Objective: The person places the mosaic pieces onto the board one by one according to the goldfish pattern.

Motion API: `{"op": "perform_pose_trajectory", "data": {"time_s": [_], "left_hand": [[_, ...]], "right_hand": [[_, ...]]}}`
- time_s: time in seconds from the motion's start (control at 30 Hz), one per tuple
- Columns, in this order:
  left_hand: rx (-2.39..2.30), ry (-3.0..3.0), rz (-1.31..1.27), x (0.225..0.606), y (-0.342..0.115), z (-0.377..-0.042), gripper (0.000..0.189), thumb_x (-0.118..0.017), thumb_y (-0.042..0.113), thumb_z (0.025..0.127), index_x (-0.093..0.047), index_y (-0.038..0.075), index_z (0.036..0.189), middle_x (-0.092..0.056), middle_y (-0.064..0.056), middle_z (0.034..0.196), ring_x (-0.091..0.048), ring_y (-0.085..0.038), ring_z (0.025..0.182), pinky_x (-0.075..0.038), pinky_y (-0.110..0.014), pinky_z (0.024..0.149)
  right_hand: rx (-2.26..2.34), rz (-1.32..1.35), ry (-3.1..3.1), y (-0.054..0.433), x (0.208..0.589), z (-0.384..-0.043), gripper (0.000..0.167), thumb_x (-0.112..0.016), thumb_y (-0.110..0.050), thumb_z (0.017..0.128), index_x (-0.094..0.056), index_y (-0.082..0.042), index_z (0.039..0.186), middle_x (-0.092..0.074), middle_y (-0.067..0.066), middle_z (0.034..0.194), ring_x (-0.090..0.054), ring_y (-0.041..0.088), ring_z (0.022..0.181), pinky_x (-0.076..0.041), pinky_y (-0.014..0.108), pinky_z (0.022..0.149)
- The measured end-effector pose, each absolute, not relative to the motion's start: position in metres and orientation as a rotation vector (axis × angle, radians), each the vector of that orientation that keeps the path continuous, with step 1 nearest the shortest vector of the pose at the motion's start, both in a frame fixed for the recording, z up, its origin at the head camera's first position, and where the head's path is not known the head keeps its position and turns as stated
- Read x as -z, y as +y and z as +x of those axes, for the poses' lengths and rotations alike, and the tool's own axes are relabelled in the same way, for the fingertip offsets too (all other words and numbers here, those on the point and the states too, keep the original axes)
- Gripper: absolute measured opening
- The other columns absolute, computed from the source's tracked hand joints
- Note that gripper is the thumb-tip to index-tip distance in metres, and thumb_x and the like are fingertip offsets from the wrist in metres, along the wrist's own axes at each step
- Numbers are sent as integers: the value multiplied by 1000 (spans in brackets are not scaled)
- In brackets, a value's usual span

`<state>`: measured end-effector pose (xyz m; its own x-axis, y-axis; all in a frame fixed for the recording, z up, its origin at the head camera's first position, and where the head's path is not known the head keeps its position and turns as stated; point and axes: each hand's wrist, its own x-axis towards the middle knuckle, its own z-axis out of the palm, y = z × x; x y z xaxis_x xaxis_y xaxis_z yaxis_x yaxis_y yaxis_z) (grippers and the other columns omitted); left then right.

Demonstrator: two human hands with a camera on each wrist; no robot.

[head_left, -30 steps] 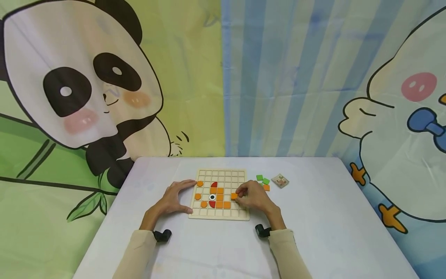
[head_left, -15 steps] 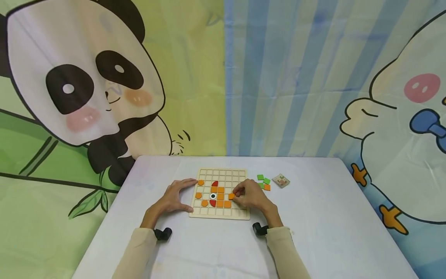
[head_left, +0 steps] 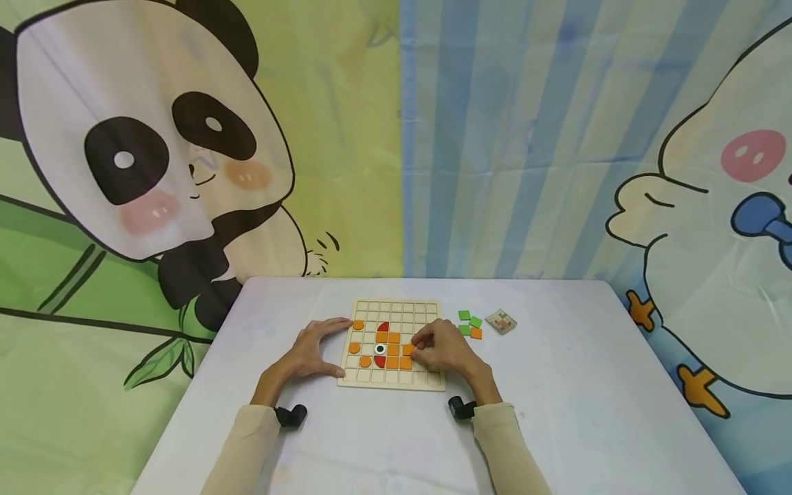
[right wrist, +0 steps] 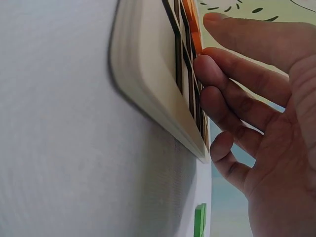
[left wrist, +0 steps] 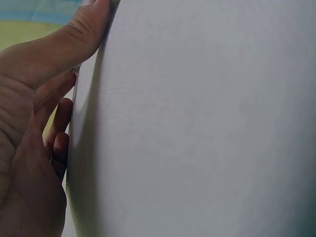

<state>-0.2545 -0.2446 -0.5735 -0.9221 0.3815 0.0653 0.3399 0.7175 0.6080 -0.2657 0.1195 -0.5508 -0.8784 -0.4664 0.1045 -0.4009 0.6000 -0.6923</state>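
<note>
A pale wooden grid board (head_left: 396,309) lies on the table in the head view. My left hand (head_left: 307,350) rests along its left edge, thumb near the front corner and fingers spread farther back. Over the right part of the board, my right hand (head_left: 447,346) pinches an orange square tile (head_left: 408,350) between thumb and fingers, low at the grid. Orange squares (head_left: 392,362), red quarter-round tiles (head_left: 384,327), a black-and-white eye tile (head_left: 380,349) and orange round tiles (head_left: 354,348) lie in the grid. In the right wrist view, orange tile edges (head_left: 394,337) blur together beside the fingertips.
Right of the board lie several green squares (head_left: 475,321) and a loose orange square (head_left: 476,333). A small patterned card (head_left: 501,321) sits beyond them. The white-covered table (head_left: 569,385) backs onto printed cloth walls (head_left: 346,137).
My right hand has moved a little to the left with the orange square tile, bringing it close to the other orange tiles. The left hand stays at the board's edge.
</note>
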Motion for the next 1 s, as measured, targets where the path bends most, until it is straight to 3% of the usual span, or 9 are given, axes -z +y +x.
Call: {"op": "perform_pose_trajectory", "data": {"time_s": [0.57,1.0], "left_hand": [[-995,2850,591,575,-245,-255,112,-107,42,63,-56,23,161,-51,-6,170,-48,-38,147,-34,-63,115],[-1006,2840,571,574,-243,-255,112,-107,41,62,-57,23,161,-52,-6,170,-47,-39,149,-32,-67,119]], "right_hand": [[1132,-714,2776,113,555,-265,9,-90,-16,88,-87,-13,96,-74,-10,79,-64,7,71,-52,25,68],[1102,-730,2763,119,549,-264,18,-88,-19,91,-88,-11,106,-81,-6,92,-67,5,78,-56,26,73]]}}
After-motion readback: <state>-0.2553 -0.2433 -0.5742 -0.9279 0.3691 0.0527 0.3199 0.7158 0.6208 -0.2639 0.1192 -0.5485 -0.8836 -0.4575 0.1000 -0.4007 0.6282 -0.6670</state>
